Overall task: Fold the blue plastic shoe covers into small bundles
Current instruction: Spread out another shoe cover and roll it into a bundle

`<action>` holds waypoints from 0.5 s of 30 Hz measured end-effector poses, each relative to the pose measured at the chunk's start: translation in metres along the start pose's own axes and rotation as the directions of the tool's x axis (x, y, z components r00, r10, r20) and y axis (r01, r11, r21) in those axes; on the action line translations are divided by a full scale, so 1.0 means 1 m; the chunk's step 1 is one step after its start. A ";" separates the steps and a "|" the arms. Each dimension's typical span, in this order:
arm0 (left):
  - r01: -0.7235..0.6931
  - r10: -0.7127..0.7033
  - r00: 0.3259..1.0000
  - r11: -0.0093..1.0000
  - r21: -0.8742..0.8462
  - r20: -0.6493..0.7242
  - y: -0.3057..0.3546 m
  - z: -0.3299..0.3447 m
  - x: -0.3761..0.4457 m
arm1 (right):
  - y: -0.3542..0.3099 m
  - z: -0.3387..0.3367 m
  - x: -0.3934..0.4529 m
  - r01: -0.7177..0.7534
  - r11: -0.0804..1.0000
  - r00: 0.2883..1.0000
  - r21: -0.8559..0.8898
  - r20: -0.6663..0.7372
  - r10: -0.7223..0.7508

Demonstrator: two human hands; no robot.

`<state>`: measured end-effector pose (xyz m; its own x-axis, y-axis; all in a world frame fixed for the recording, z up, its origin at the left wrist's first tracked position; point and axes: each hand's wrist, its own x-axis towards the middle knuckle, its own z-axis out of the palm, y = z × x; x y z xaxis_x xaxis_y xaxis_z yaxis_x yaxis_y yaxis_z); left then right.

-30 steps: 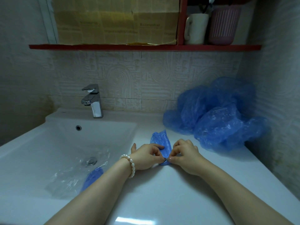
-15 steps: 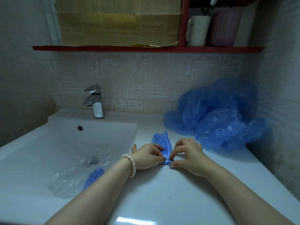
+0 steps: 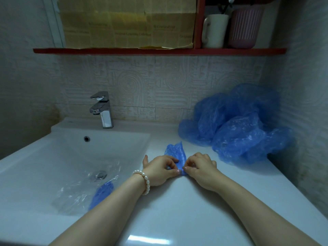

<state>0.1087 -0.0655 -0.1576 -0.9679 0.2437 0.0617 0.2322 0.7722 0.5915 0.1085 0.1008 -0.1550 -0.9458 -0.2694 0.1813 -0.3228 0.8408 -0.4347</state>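
Slippage is the big risk here, I'd say: that thin blue shoe cover [image 3: 174, 153] is crinkly plastic on a glossy white counter [image 3: 177, 210], so if either pinch loosens the fold will probably spring back open, and the near end could skate toward the sink [image 3: 58, 157] since it sits just beside the basin edge. Only one view to go on, the head camera, so here's what it shows. The left hand [image 3: 160, 170] and right hand [image 3: 200, 168] meet knuckle to knuckle at the cover's near end, both with fingers curled in tight, thumb and fingertips nipping the plastic between them — narrow grips, nothing splayed. I can't quite tell how many layers they've got pinched, the spot is small and dim. Both forearms come in low from the bottom of the frame, the wrists looking close to the counter, a pearl bracelet [image 3: 144, 181] on the left one. The cover's far end sticks up loose beyond the fingers. Behind it to the right sits a big pile of unfolded covers [image 3: 239, 125] — a careless elbow could drag that down too. One blue piece lies with a clear plastic bag [image 3: 79, 190] in the basin.
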 end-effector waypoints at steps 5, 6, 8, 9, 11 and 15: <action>0.014 -0.014 1.000 1.000 -0.004 -0.004 -0.001 -0.001 0.004 | 0.005 -0.008 -0.005 0.138 0.990 0.990 -0.004 -0.029 -0.138; 0.019 -0.019 1.000 1.000 -0.014 -0.001 -0.001 -0.001 0.004 | 0.004 -0.006 -0.004 0.145 0.989 0.989 -0.039 -0.036 -0.147; 0.026 -0.026 1.000 0.999 -0.039 0.002 0.001 -0.002 0.003 | 0.001 -0.001 -0.001 0.156 0.983 0.985 -0.098 -0.053 -0.162; 0.027 -0.027 1.000 0.998 -0.055 0.005 0.001 -0.002 0.002 | -0.001 0.001 0.000 0.156 0.982 0.986 -0.110 -0.041 -0.161; 0.013 -0.013 1.000 0.997 -0.074 0.002 0.001 -0.002 -0.001 | -0.002 0.003 0.002 0.116 0.989 0.993 -0.094 0.015 -0.115; -0.019 0.019 1.000 0.998 -0.054 -0.007 0.000 0.001 -0.004 | -0.001 0.003 0.004 0.045 0.997 0.996 -0.070 0.086 -0.039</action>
<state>0.1122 -0.0664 -0.1587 -0.9639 0.2542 0.0788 0.2454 0.7345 0.6327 0.1053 0.0976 -0.1562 -0.9322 -0.3409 0.1214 -0.3614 0.8585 -0.3638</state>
